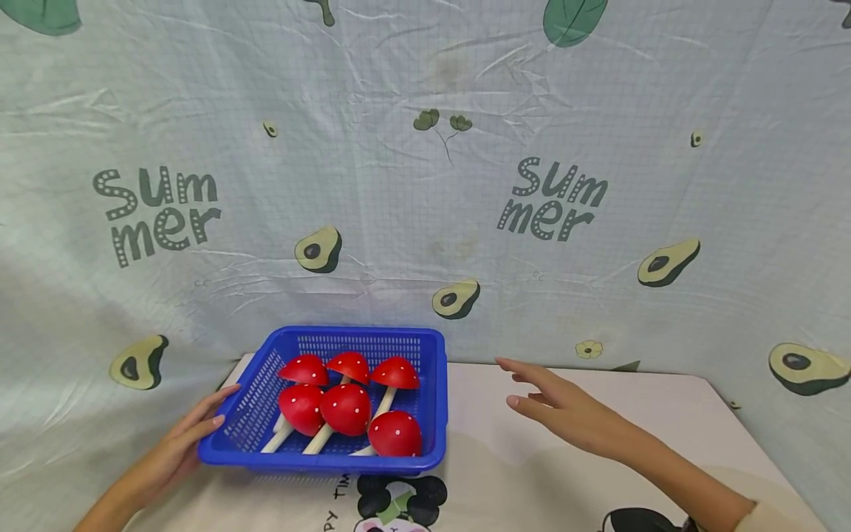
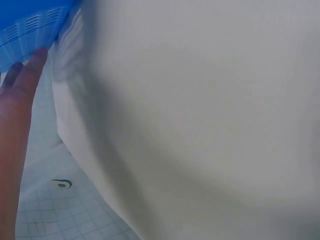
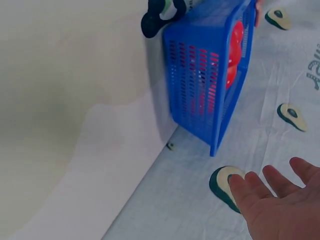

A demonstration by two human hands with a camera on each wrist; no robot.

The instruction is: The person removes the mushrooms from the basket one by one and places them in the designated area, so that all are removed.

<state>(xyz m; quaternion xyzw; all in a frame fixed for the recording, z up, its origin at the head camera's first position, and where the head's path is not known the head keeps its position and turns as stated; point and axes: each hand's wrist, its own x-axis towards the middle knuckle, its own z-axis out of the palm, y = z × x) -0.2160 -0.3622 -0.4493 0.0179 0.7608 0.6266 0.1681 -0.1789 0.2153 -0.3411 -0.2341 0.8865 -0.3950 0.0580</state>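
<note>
A blue plastic basket [image 1: 435, 399] with perforated walls stands on the table toward the left. Several toy mushrooms lie inside, with white-dotted red caps [image 1: 346, 410] and pale stems [image 1: 319, 440]. My left hand [image 1: 176, 443] is at the basket's left side, its fairly straight fingers touching the outer wall and the thumb near the front left corner. In the left wrist view, the fingertips [image 2: 39, 56] meet the slotted wall. My right hand [image 1: 561, 406] hovers to the right of the basket, apart from it, with fingers extended and nothing held.
A pale tabletop [image 1: 492, 465] carries a printed cartoon panda [image 1: 402, 502] in front of the basket. Behind and beside the table hangs a light cloth [image 1: 385, 185] with avocado and lettering prints. A dark print [image 1: 634, 519] shows at the front right.
</note>
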